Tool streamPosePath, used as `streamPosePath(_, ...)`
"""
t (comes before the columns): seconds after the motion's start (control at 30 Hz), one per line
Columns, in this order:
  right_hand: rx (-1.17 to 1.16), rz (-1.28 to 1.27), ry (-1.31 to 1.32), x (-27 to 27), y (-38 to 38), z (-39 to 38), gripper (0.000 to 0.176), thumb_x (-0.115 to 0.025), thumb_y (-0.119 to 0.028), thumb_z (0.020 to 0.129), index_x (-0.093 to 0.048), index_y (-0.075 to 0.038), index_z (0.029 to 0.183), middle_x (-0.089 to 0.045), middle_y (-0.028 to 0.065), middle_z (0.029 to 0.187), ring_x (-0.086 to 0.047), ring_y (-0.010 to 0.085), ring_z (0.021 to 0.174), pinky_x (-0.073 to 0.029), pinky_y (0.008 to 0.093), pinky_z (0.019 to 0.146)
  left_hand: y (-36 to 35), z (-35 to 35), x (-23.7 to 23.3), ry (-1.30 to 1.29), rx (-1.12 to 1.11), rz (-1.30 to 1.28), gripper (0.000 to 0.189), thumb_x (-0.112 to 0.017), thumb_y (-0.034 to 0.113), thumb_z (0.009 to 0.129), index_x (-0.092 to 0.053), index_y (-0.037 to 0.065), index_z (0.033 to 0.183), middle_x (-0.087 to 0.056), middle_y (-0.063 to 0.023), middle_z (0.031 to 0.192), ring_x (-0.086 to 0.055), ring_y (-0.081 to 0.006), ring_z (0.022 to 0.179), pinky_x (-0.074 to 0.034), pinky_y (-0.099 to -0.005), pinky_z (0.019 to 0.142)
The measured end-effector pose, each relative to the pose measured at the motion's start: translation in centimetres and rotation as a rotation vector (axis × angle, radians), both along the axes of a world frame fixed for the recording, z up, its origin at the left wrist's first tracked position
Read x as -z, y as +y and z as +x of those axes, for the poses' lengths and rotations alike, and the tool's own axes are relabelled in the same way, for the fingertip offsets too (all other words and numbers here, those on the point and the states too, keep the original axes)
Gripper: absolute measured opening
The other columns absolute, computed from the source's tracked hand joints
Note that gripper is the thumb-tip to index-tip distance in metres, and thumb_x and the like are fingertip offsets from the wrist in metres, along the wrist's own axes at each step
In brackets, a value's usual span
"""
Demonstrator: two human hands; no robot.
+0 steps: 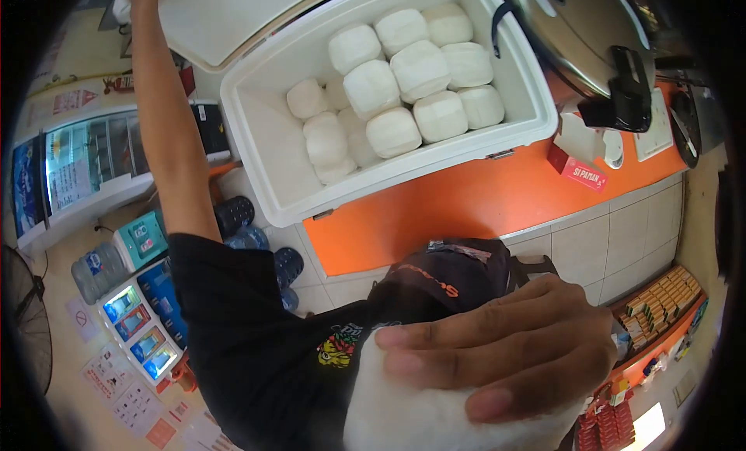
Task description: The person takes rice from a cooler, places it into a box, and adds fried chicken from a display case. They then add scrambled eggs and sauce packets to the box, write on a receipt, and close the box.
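My right hand (536, 350) is close to the camera, its fingers curled over a large white rounded thing that looks like a peeled coconut (435, 420). Its lower part is cut off by the frame edge. My left arm (167, 109) reaches up to the raised white lid (225, 24) of a cooler box. The left hand lies at the top edge of the view, with its fingers out of sight. Inside the open white cooler box (268, 206), several similar white peeled coconuts (371, 88) are stacked, mostly toward the middle and right.
The cooler stands on an orange counter (435, 210). To its right are a large metal pot (583, 31) with a black handle and a red box (575, 167). Water jugs (101, 272) and a glass-front fridge (93, 163) are at left. A dark bag (451, 276) hangs before my body.
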State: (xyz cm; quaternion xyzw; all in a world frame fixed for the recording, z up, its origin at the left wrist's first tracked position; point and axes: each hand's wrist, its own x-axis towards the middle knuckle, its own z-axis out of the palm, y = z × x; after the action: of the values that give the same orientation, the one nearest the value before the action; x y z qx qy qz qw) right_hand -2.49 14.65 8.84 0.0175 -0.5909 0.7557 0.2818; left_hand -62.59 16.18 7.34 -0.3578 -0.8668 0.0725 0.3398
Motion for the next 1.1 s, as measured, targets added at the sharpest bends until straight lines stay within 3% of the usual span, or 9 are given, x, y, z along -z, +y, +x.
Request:
streamPosePath(0.17, -0.074, 0.135, 0.062, -1.4, 0.5, 3.1, 0.016, -0.057, -0.02, 0.096, -0.055, -0.005, 0.102, -0.069, 0.0289, 0.091, -0.07, 0.0426, 0.085, -0.054, 0.0556, 0.082, -7.5, 14.4, -4.2, -0.22, 0.195, 0.169, 0.053, -0.046, 0.02, 0.088, -0.044, -0.023, 0.12, -0.043, -0.0359, 0.131, -0.022, -0.0553, 0.137, -0.017, -0.062, 0.114)
streamPosePath(0.23, -0.041, 0.16, 0.101, -1.8, -0.2, 4.5, 0.016, -0.056, -0.02, 0.096, -0.055, -0.005, 0.102, -0.069, 0.0292, 0.091, -0.07, 0.043, 0.085, -0.055, 0.0548, 0.08, -11.0, 9.4, -4.5, -0.146, -0.088, -0.038, 0.057, -0.048, 0.016, 0.081, -0.043, -0.014, 0.13, -0.048, -0.0307, 0.129, -0.046, -0.04, 0.12, -0.032, -0.0429, 0.106)
streamPosePath(0.33, 0.032, 0.167, 0.133, -2.4, -1.1, 7.0, 0.015, -0.057, -0.019, 0.096, -0.055, -0.005, 0.101, -0.068, 0.0297, 0.091, -0.07, 0.0432, 0.085, -0.057, 0.054, 0.077, -14.1, 18.1, -1.9, 0.094, 0.483, 0.234, 0.066, -0.053, 0.009, 0.079, -0.036, -0.004, 0.142, -0.037, -0.0289, 0.141, -0.034, -0.044, 0.131, -0.027, -0.049, 0.112)
streamPosePath(0.5, 0.201, 0.145, 0.115, -3.0, -2.0, 11.1, 0.015, -0.06, -0.015, 0.093, -0.057, -0.004, 0.103, -0.069, 0.0271, 0.092, -0.07, 0.0398, 0.084, -0.058, 0.0515, 0.075, -16.1, 35.7, 1.6, -0.034, 0.308, 0.344, 0.078, -0.048, -0.006, 0.069, -0.027, -0.01, 0.144, -0.02, -0.0276, 0.153, -0.009, -0.0497, 0.143, -0.012, -0.0546, 0.117)
streamPosePath(0.73, 0.262, -0.79, -0.013, 4.4, 0.0, 10.9, 0.028, -0.069, -0.012, 0.087, -0.059, 0.0, 0.11, -0.068, 0.0147, 0.099, -0.068, 0.0255, 0.091, -0.056, 0.0393, 0.081, -20.0, 47.4, 9.3, -0.333, 0.135, 0.325, 0.088, -0.045, -0.001, 0.071, -0.008, -0.003, 0.152, -0.005, -0.0252, 0.158, 0.011, -0.0501, 0.143, 0.001, -0.0573, 0.117)
streamPosePath(0.83, 0.296, -0.854, -0.04, 7.3, 1.2, 10.4, 0.034, -0.073, -0.01, 0.084, -0.06, 0.001, 0.113, -0.068, 0.0095, 0.102, -0.067, 0.0193, 0.094, -0.056, 0.0341, 0.084, -21.6, 52.3, 11.0, -0.54, 0.009, 0.346, 0.084, -0.042, 0.005, 0.075, -0.008, -0.004, 0.151, -0.009, -0.0256, 0.157, 0.008, -0.043, 0.146, 0.002, -0.0544, 0.118)
streamPosePath(0.93, 0.337, -0.692, -0.121, 8.7, 2.4, 11.1, 0.046, -0.075, -0.012, 0.084, -0.054, 0.001, 0.122, -0.064, 0.0101, 0.111, -0.064, 0.0189, 0.102, -0.053, 0.0341, 0.09, -19.6, 58.0, 10.4, -1.02, 0.319, 0.835, 0.075, -0.042, 0.012, 0.082, -0.015, -0.003, 0.151, -0.032, -0.0233, 0.15, -0.018, -0.036, 0.145, -0.012, -0.0474, 0.119)
streamPosePath(1.07, 0.369, -0.526, -0.155, 8.9, 3.2, 12.5, 0.047, -0.076, -0.013, 0.084, -0.052, 0.001, 0.122, -0.064, 0.01, 0.109, -0.063, 0.017, 0.1, -0.053, 0.0323, 0.087, -15.2, 61.4, 11.4, -1.871, 0.892, 1.078, 0.046, -0.045, 0.013, 0.093, -0.043, -0.001, 0.136, -0.06, -0.0117, 0.11, -0.058, -0.023, 0.103, -0.042, -0.0355, 0.093)
streamPosePath(1.1, 0.385, -0.416, -0.161, 9.0, 3.3, 12.7, 0.047, -0.076, -0.015, 0.084, -0.052, 0.0, 0.122, -0.064, 0.01, 0.108, -0.063, 0.0165, 0.099, -0.053, 0.0315, 0.087, -13.5, 63.2, 10.7, -1.931, 0.663, 1.188, 0.042, -0.049, 0.017, 0.094, -0.046, -0.001, 0.132, -0.06, -0.0104, 0.108, -0.059, -0.0202, 0.1, -0.044, -0.0333, 0.089)
